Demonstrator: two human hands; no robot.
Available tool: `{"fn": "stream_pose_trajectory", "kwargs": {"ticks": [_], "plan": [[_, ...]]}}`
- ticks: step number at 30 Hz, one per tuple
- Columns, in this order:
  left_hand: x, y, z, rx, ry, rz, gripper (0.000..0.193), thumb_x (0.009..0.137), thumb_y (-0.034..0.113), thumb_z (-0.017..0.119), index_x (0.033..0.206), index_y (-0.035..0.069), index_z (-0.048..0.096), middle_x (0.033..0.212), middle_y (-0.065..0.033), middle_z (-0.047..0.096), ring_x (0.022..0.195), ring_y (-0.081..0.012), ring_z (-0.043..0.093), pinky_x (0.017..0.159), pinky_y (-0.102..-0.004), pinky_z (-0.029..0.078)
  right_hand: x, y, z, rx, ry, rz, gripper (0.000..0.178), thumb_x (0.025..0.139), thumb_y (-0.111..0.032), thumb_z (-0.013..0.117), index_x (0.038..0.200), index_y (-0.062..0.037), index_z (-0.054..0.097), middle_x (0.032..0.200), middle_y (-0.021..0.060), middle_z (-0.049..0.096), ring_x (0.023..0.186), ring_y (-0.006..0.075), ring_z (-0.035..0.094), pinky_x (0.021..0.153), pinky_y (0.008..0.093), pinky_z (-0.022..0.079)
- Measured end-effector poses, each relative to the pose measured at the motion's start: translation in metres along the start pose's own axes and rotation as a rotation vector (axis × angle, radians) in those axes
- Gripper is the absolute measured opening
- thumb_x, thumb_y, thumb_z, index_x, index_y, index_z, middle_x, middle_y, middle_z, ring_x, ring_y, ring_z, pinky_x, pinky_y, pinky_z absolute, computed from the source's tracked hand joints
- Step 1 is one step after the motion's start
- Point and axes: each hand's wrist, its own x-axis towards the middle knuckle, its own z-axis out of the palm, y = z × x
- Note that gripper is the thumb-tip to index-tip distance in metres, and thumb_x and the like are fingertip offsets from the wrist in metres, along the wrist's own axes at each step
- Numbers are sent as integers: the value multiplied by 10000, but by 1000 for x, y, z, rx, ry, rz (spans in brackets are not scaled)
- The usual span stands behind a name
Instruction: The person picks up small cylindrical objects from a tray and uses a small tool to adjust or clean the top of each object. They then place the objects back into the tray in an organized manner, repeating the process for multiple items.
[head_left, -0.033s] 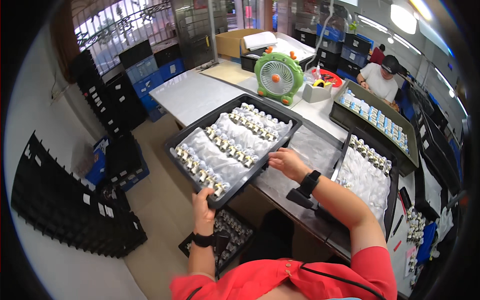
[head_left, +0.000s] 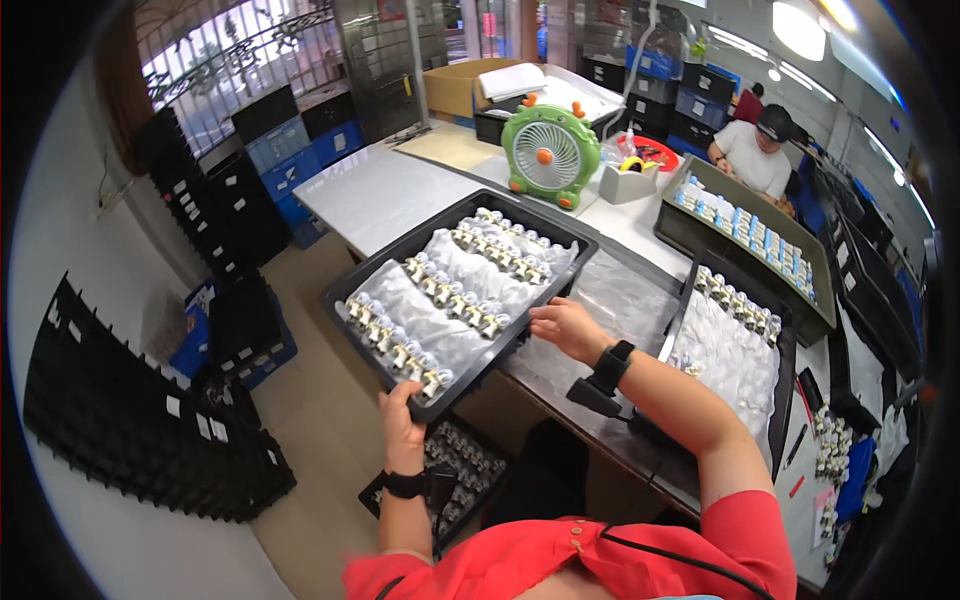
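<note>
**Both hands on the black tray, half of it off the bench**

Hands first: left hand (head_left: 402,428) is clamped on the near corner of the black tray (head_left: 400,262), fingers curled under the rim and thumb up on the lip. Right hand (head_left: 565,328) is closed over the tray's right edge, roughly mid-length, fingers resting on the rim. So both are holding the same thing, nothing else in either one.

As for what changed: the earlier shot is the same instant, so nothing to report. Same grip, same tray angle, same everything. That reads to me as the tray being in hand and mid-carry, not set down.

Where it sits: the tray is tilted and angled across the front edge of the workbench (head_left: 380,195), far end over the tabletop, near end hanging out over the floor (that's the end the left hand carries). It's lined with white plastic and loaded with rows of small metal parts (head_left: 470,285).

Room to move:
- Left and front-left is floor, with black crates (head_left: 150,440) stacked further out.
- Right side is tight: a second black tray (head_left: 785,385) sits just beside the right forearm.
- Green desk fan (head_left: 545,152) stands near the tray's far end.
- Another crate of parts (head_left: 450,480) sits on the floor under the near corner.
</note>
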Motion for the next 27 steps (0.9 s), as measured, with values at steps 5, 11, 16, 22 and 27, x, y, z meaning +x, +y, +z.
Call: {"fn": "stream_pose_trajectory", "kwargs": {"ticks": [5,11,16,22,27], "plan": [[14,1,-23,-13,-46,9,359,691,-79,529,1024,48,477,843,-34,514,720,-182,586,617,-346,559,5,9,15,-57,65,-54,224,771,-22,653,924,-10,489,832,73,559,678,140,553,595,267,483],[-20,-12,-67,13,119,-1,126,695,8,575,653,77,479,631,-15,516,561,-166,565,546,-297,514,-2,21,26,-53,37,-48,239,745,-17,676,845,-3,460,742,81,552,601,147,559,573,278,485],[-21,5,-51,39,144,-3,81,702,42,563,690,63,485,666,-36,526,591,-188,567,602,-335,530,19,21,28,13,-29,38,184,756,-20,664,781,-4,482,754,87,546,614,158,565,599,273,497],[51,17,-33,-44,107,10,186,655,1,562,832,38,518,813,-68,550,748,-255,578,717,-370,494,47,1,36,-54,-106,36,319,765,-95,673,1019,2,505,912,53,536,797,119,521,688,254,452],[110,19,-25,819,-38,764,486,593,-53,566,1070,17,506,1044,-106,511,974,-241,500,854,-331,391,17,-23,34,-443,-285,-48,644,786,-236,677,1290,46,395,1118,104,526,970,171,533,847,290,434]]}}
